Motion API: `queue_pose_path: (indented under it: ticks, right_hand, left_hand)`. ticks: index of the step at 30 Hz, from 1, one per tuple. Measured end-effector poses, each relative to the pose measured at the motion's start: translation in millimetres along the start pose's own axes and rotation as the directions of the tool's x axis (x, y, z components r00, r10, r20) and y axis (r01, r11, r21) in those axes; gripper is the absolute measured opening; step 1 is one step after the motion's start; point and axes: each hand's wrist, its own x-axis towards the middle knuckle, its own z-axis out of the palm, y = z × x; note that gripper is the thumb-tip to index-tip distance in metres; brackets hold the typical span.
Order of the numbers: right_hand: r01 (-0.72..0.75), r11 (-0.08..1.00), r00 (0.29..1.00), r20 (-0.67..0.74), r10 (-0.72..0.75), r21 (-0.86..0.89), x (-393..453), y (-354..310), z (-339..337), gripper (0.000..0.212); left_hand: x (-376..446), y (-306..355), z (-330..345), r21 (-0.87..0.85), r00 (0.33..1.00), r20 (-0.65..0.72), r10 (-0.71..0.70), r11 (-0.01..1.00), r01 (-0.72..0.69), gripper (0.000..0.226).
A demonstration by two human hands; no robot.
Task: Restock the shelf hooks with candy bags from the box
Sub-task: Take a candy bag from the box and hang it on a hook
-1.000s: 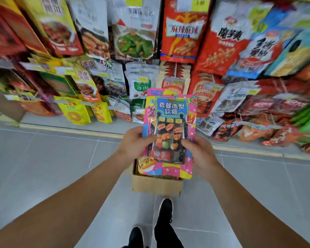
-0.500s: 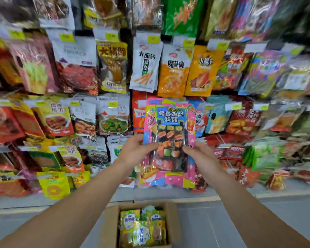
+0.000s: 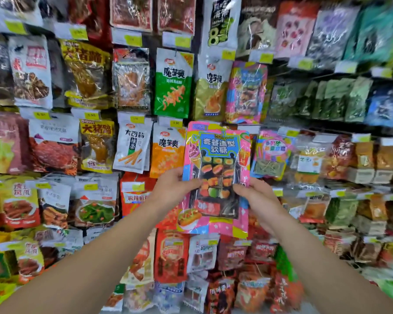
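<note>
Head view of a stocked snack display. At centre frame, both hands hold one candy bag [image 3: 216,177] upright in front of the hanging rows. The bag is pink-edged, with a blue title panel near its top and a clear window showing small sushi-shaped sweets on a dark tray. The left hand [image 3: 171,191] grips the bag's left edge at mid-height, its fingers [image 3: 191,182] clenched on the film with the thumb across the front. The right hand [image 3: 256,201] grips the right edge slightly lower, its thumb likewise pressed on the front and the other fingers hidden behind the bag. Both forearms enter from the lower corners of the frame.

Just above and to the right of the held bag, a matching pink bag [image 3: 246,91] hangs on the display, beside a gold pouch [image 3: 210,91] and a green-and-white pouch [image 3: 173,83]. Directly left of the held bag hang an orange pouch [image 3: 167,148] and a white pouch [image 3: 133,147] printed with black characters. To the right of centre hangs a pink-topped bag [image 3: 273,152] with a clear lower half. Yellow price tags [image 3: 176,123] sit above each row. The hooks themselves are hidden behind the goods. The right third of the frame is blurred, and its green packs [image 3: 340,98] cannot be read.
</note>
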Motion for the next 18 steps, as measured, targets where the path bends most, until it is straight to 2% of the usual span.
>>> queue_pose_path:
  ticks: [1, 2, 4, 5, 6, 7, 8, 10, 14, 16, 18]
  right_hand:
    - [0.014, 1.000, 1.000, 0.002, -0.014, -0.004, 5.8, -4.0, -10.9, 0.005]
    - [0.016, 1.000, 1.000, -0.011, -0.016, -0.007, 15.9, -4.4, -23.6, 0.016]
    - [0.029, 0.999, 1.000, 0.004, -0.030, 0.021, 31.2, -9.1, -47.7, 0.066]
    - [0.036, 0.998, 0.999, 0.012, -0.037, 0.047, 38.4, -12.0, -57.3, 0.076]
    - [0.031, 0.997, 0.999, 0.024, -0.033, 0.071, 45.0, -17.1, -64.7, 0.065]
    - [0.039, 0.993, 0.998, 0.039, -0.043, 0.108, 52.4, -21.4, -70.7, 0.043]
    - [0.031, 0.991, 0.998, 0.048, -0.037, 0.133, 61.2, -23.0, -78.5, 0.030]
    - [0.058, 0.991, 0.996, 0.059, -0.066, 0.121, 82.4, -24.5, -92.0, 0.014]
    - [0.141, 0.989, 0.990, 0.018, -0.142, 0.054, 126.7, -30.3, -103.3, 0.008]
    - [0.190, 0.982, 0.982, 0.008, -0.190, 0.020, 151.4, -35.7, -108.5, 0.018]
    - [0.212, 0.977, 0.977, -0.004, -0.213, -0.035, 176.7, -40.1, -110.7, 0.013]
  left_hand:
    - [5.9, 7.3, 9.5, 0.017, 1.000, -0.002, 0.020, 1.000, -0.020, 0.011]
    - [11.6, 16.2, 20.3, 0.030, 0.999, -0.001, 0.035, 0.999, -0.035, 0.014]
    - [25.2, 32.3, 40.5, 0.053, 0.999, 0.006, 0.037, 0.998, -0.038, 0.018]
    - [34.2, 36.8, 47.7, 0.047, 0.999, 0.000, 0.035, 0.998, -0.035, 0.020]
    - [44.0, 42.6, 54.7, 0.036, 0.999, -0.009, 0.039, 0.999, -0.038, 0.023]
    - [52.4, 48.6, 60.4, 0.014, 0.999, -0.021, 0.044, 0.999, -0.044, 0.023]
    - [63.2, 54.0, 66.4, -0.008, 0.998, -0.037, 0.058, 0.998, -0.059, 0.023]
    - [84.8, 66.9, 80.2, -0.020, 0.995, -0.059, 0.084, 0.996, -0.086, 0.027]
    - [131.7, 85.4, 97.9, -0.113, 0.988, -0.077, 0.136, 0.983, -0.144, 0.019]
    - [155.3, 88.5, 104.2, -0.118, 0.979, -0.129, 0.158, 0.978, -0.173, 0.024]
    - [180.3, 86.5, 110.0, -0.140, 0.971, -0.155, 0.183, 0.969, -0.205, 0.017]
